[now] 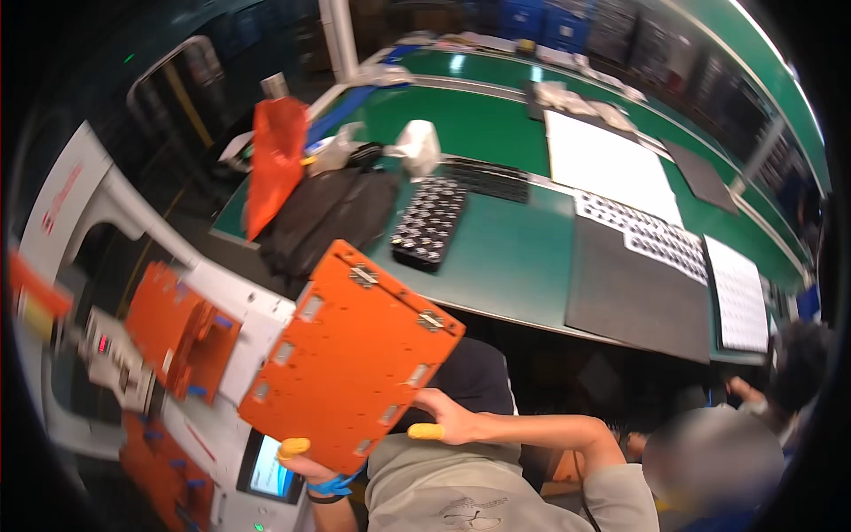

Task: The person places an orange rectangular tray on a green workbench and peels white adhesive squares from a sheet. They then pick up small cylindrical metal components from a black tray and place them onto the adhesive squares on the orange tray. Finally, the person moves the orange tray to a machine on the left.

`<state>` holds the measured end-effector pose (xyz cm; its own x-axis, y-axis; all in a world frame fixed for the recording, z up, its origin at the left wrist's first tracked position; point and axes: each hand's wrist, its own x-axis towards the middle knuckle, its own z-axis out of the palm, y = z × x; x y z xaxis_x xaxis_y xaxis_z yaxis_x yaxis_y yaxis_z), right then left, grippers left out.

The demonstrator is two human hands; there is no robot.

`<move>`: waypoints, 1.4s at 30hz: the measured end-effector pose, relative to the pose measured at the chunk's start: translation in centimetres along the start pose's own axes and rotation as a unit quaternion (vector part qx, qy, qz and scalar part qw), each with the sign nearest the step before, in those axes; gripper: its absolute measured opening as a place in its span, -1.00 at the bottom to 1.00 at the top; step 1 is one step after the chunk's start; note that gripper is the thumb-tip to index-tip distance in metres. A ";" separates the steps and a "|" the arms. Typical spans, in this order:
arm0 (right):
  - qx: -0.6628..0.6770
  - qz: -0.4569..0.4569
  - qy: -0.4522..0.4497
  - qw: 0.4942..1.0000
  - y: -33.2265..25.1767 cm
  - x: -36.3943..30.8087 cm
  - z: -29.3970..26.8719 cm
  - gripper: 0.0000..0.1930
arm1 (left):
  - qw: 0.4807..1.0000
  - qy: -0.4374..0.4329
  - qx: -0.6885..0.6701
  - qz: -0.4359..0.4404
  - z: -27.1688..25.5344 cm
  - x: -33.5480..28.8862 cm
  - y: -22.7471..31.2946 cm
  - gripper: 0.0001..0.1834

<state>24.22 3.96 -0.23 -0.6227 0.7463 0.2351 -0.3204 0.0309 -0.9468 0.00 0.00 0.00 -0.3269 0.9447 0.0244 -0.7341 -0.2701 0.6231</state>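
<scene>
The person is wearing a pale grey-green short-sleeved shirt (425,483) with a thin dark print (470,516) and dark trousers (476,377). Yellow finger cots (426,432) are covering one digit each on the right hand (454,420) and left hand (306,465); a blue wristband (337,485) and a black wristband (327,499) are sitting behind the latter.

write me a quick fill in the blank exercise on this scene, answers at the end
1. The left hand and right hand are both at the edges of a large board coloured ____.
2. A blue band is worn on the ____ wrist.
3. The top of the table is coloured ____.

Missing words: orange; left; green.
</scene>
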 end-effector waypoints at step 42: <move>0.247 -0.059 0.450 0.856 -5.2 -9.9 -14.0 -0.13 | 0.881 -0.333 0.303 -0.146 16.0 8.5 -15.8 -0.42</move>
<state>42.05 5.76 -0.71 0.1668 0.9743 -0.1516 -0.7440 0.0234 -0.6678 18.36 15.26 2.92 0.3939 0.9112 0.1206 -0.2097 -0.0387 0.9770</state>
